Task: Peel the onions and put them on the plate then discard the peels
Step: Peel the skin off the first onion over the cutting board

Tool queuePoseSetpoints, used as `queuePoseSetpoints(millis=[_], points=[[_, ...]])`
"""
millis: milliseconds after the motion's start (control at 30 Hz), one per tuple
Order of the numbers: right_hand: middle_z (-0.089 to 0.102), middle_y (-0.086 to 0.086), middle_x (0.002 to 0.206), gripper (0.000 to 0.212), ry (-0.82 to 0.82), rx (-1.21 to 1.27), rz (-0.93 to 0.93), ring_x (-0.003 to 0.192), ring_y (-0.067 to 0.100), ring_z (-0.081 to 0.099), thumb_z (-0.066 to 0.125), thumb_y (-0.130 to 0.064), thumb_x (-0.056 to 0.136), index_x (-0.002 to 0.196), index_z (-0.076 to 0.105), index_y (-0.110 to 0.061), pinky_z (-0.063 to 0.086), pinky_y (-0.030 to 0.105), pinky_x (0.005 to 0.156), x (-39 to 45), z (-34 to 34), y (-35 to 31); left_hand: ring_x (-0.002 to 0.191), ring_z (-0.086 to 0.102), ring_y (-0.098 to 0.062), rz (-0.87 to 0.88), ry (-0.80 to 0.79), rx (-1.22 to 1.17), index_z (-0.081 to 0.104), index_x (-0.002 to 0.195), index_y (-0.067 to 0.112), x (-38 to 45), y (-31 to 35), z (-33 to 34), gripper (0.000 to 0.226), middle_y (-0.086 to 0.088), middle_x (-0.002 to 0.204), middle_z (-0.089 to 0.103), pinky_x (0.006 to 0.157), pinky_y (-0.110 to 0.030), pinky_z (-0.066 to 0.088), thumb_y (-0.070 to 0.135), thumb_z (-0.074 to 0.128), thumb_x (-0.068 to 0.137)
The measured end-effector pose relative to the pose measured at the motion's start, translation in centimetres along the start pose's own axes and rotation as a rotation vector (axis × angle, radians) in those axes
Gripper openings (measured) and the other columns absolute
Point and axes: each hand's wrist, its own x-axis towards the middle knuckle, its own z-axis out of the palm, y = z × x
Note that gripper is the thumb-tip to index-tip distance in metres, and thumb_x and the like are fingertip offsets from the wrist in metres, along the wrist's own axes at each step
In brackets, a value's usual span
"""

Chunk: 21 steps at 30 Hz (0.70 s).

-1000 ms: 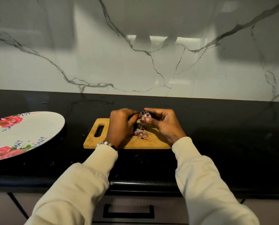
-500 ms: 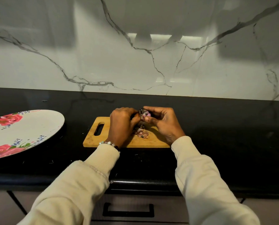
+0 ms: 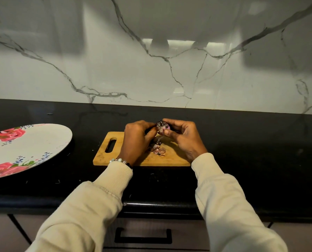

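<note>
- The onion (image 3: pixel 161 126), small and purple, sits raised between both hands over the cutting board (image 3: pixel 146 157); it looks light and firm, with papery skin that tears easily.
- The right hand (image 3: pixel 185 138) grips it with curled fingers (image 3: pixel 167 132); the left hand (image 3: pixel 138 138) pinches at its skin.
- Hold the firm body, pull at loose skin edges.
- Peels (image 3: pixel 158 150) lie below the fingers; the plate (image 3: pixel 42 142) sits well left on the worktop (image 3: pixel 242 160).
- No writing is readable.

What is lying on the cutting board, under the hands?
A small pile of peels lies on the board, below the onion both hands hold. The left hand and right hand cover the rest.
</note>
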Motion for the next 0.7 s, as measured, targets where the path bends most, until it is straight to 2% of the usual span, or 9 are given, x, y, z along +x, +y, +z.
queuePoseSetpoints(millis=[167, 333, 433, 567, 700], points=[[0.07, 0.006, 0.115, 0.041, -0.017, -0.105, -0.037, 0.109, 0.015, 0.065, 0.069, 0.006, 0.084, 0.124, 0.065, -0.002, 0.054, 0.026, 0.095, -0.03, 0.03, 0.0, 0.076, 0.066, -0.018, 0.059, -0.007, 0.076, 0.075, 0.104, 0.008, -0.12, -0.11, 0.05, 0.018, -0.008, 0.088, 0.074, 0.072, -0.036, 0.055, 0.016, 0.068, 0.089], [0.071, -0.004, 0.102, 0.041, -0.019, -0.064, -0.028, 0.095, 0.004, 0.067, 0.069, 0.01, 0.082, 0.122, 0.066, -0.001, 0.055, 0.016, 0.073, -0.17, 0.26, -0.03, 0.07, 0.063, -0.019, 0.09, 0.025, 0.196, 0.075, 0.094, 0.009, -0.25, -0.23, 0.22, 0.013, -0.006, 0.08, 0.072, 0.067, -0.038, 0.053, 0.018, 0.067, 0.089], [0.072, -0.003, 0.102, 0.042, -0.004, -0.055, -0.05, 0.097, 0.008, 0.068, 0.071, 0.01, 0.081, 0.12, 0.067, -0.002, 0.057, 0.02, 0.079, 0.03, 0.34, 0.11, 0.067, 0.061, -0.02, 0.084, 0.055, 0.23, 0.074, 0.088, 0.009, -0.21, -0.2, 0.29, 0.01, -0.005, 0.077, 0.07, 0.066, -0.036, 0.05, 0.016, 0.067, 0.087], [0.073, 0.001, 0.103, 0.041, 0.005, 0.005, -0.043, 0.095, 0.008, 0.07, 0.071, 0.011, 0.08, 0.12, 0.067, 0.0, 0.058, 0.026, 0.085, -0.05, 0.46, 0.02, 0.068, 0.058, -0.021, 0.069, 0.082, 0.271, 0.068, 0.082, 0.011, -0.22, 0.03, 0.24, 0.008, -0.004, 0.076, 0.067, 0.07, -0.032, 0.038, 0.017, 0.065, 0.086], [0.073, 0.009, 0.108, 0.038, -0.007, 0.075, 0.006, 0.103, 0.022, 0.07, 0.068, 0.012, 0.083, 0.12, 0.066, 0.002, 0.059, 0.036, 0.087, -0.14, 0.62, 0.06, 0.074, 0.055, -0.019, 0.032, 0.057, 0.296, 0.064, 0.083, 0.014, -0.2, 0.0, 0.1, 0.014, -0.001, 0.079, 0.064, 0.076, -0.036, 0.035, 0.026, 0.057, 0.086]])
